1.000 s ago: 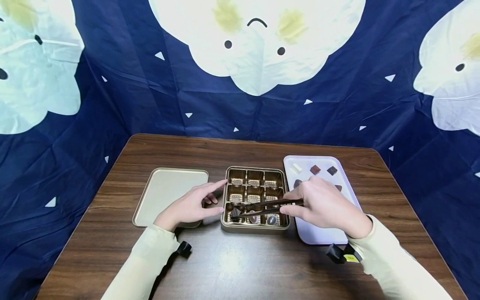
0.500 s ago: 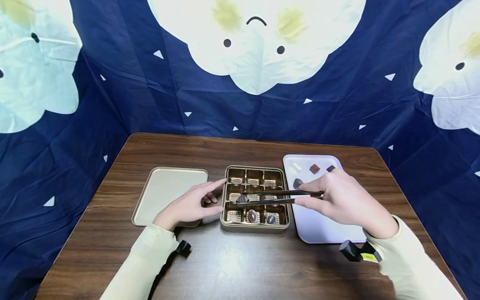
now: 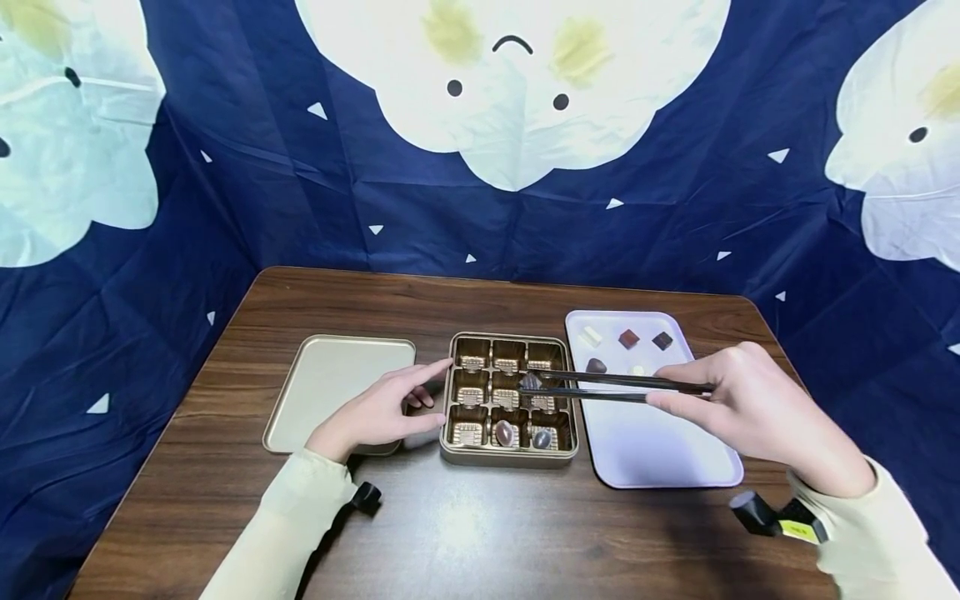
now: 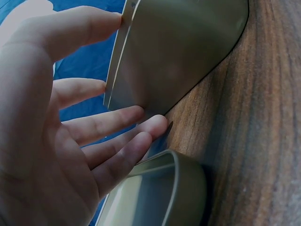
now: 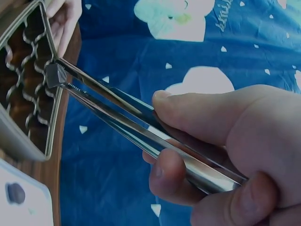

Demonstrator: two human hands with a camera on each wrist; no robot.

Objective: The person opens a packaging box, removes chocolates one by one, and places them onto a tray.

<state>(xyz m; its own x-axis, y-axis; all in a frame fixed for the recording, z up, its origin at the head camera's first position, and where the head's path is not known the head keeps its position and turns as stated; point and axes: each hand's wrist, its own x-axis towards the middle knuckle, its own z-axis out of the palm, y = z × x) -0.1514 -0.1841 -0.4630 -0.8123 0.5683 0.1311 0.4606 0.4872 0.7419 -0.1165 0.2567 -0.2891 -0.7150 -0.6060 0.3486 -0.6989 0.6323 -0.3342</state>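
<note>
My right hand [image 3: 738, 400] grips a pair of dark tongs [image 3: 607, 385] that point left. Their tips pinch a small square chocolate [image 3: 531, 382] above the right column of the gold box tray [image 3: 510, 457]. In the right wrist view the tongs [image 5: 122, 115] hold the chocolate [image 5: 55, 75] clear of the tray [image 5: 23, 94]. Two chocolates [image 3: 505, 432] lie in the tray's front row. My left hand [image 3: 378, 411] rests with straight fingers against the tray's left side, and its fingers [image 4: 117, 141] touch the box wall [image 4: 174, 52].
A gold lid [image 3: 333, 392] lies flat left of the box. A white tray [image 3: 660, 450] at the right holds several chocolates [image 3: 628, 338] along its far end. The brown table [image 3: 465, 533] is backed by a blue cloth with white shapes.
The tongs lifted the square chocolate out of the tray's front-left cell and carried it rightward to above the right column. My right hand moved right. The left hand stayed put.
</note>
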